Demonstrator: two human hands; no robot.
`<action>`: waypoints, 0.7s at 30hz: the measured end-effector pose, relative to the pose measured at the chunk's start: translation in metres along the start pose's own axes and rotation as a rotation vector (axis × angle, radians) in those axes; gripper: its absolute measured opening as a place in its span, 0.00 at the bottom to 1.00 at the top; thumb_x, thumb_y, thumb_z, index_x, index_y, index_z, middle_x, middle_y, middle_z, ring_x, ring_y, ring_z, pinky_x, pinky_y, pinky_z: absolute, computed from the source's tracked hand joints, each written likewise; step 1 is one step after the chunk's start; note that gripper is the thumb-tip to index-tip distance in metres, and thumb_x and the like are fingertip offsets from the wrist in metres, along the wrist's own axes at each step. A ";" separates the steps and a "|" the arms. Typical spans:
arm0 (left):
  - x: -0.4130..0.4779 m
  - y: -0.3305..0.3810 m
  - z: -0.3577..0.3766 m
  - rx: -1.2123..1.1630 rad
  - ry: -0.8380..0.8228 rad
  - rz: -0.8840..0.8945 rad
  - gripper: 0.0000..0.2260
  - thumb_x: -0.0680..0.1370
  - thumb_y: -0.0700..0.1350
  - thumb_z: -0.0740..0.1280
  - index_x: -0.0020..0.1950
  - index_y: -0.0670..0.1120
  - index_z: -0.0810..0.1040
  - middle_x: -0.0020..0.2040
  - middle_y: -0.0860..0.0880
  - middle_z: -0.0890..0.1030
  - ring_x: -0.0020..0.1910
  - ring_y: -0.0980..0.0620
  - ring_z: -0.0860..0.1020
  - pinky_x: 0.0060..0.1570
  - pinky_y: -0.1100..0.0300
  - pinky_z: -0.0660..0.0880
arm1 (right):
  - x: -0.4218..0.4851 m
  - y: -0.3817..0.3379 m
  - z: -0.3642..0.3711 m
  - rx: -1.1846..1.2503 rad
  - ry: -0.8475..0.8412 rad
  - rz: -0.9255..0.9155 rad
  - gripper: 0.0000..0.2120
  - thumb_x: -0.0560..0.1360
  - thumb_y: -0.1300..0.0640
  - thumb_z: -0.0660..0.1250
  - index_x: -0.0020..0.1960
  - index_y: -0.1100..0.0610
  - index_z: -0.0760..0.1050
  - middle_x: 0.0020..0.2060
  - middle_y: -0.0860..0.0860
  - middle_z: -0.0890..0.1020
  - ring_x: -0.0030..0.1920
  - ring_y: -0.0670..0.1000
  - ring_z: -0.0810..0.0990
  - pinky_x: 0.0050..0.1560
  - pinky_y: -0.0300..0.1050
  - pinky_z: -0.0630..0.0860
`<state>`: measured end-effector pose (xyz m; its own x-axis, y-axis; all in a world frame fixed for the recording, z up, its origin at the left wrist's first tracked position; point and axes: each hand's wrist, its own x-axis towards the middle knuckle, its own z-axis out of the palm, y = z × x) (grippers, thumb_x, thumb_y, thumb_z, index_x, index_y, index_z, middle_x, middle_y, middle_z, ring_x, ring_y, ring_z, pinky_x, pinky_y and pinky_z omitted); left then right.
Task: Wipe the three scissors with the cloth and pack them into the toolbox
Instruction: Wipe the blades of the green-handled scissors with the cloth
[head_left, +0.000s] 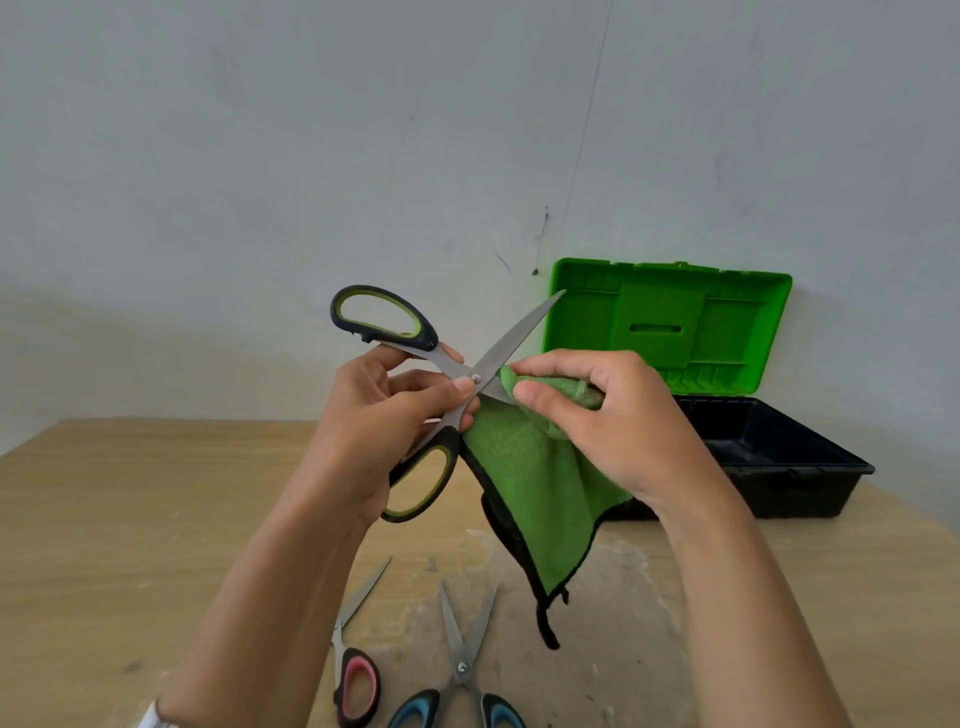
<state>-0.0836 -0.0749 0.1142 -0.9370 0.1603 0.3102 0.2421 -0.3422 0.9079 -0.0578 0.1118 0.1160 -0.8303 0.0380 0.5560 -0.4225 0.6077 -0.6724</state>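
My left hand grips a pair of green-and-black scissors near the pivot, held up over the table with the blades spread apart. My right hand pinches a green cloth with a black edge around the lower blade, right beside the pivot. The rest of the cloth hangs down. Pink-handled scissors lie on the table at the front, partly behind my left forearm. Blue-handled scissors lie beside them with the blades apart. The toolbox stands open at the right rear, black tub, green lid upright.
A wooden table with a pale worn patch in the middle carries everything. A grey-white wall stands directly behind the table and the toolbox. The table's left rear corner edge is in view at far left.
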 end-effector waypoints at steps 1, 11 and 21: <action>-0.001 0.000 0.001 0.007 -0.004 0.004 0.10 0.71 0.31 0.72 0.49 0.41 0.79 0.34 0.42 0.81 0.30 0.49 0.81 0.34 0.61 0.80 | -0.001 0.000 0.000 -0.021 0.009 -0.007 0.07 0.75 0.50 0.75 0.52 0.46 0.86 0.45 0.36 0.85 0.48 0.35 0.82 0.47 0.29 0.77; -0.003 -0.001 0.006 0.005 0.020 -0.024 0.09 0.71 0.32 0.73 0.48 0.40 0.79 0.33 0.44 0.82 0.31 0.49 0.82 0.34 0.61 0.80 | -0.002 0.001 -0.002 -0.175 -0.012 -0.088 0.06 0.78 0.51 0.71 0.53 0.50 0.85 0.46 0.37 0.84 0.46 0.36 0.81 0.46 0.25 0.74; -0.003 -0.001 0.003 0.021 0.052 -0.049 0.08 0.72 0.33 0.73 0.47 0.43 0.80 0.35 0.43 0.83 0.35 0.47 0.84 0.37 0.60 0.82 | -0.008 0.012 -0.031 -0.256 -0.105 -0.004 0.05 0.78 0.48 0.70 0.52 0.43 0.83 0.48 0.35 0.83 0.49 0.38 0.82 0.46 0.32 0.75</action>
<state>-0.0806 -0.0724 0.1137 -0.9596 0.1279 0.2506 0.2003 -0.3152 0.9277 -0.0455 0.1438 0.1186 -0.8678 -0.0392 0.4954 -0.3312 0.7889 -0.5177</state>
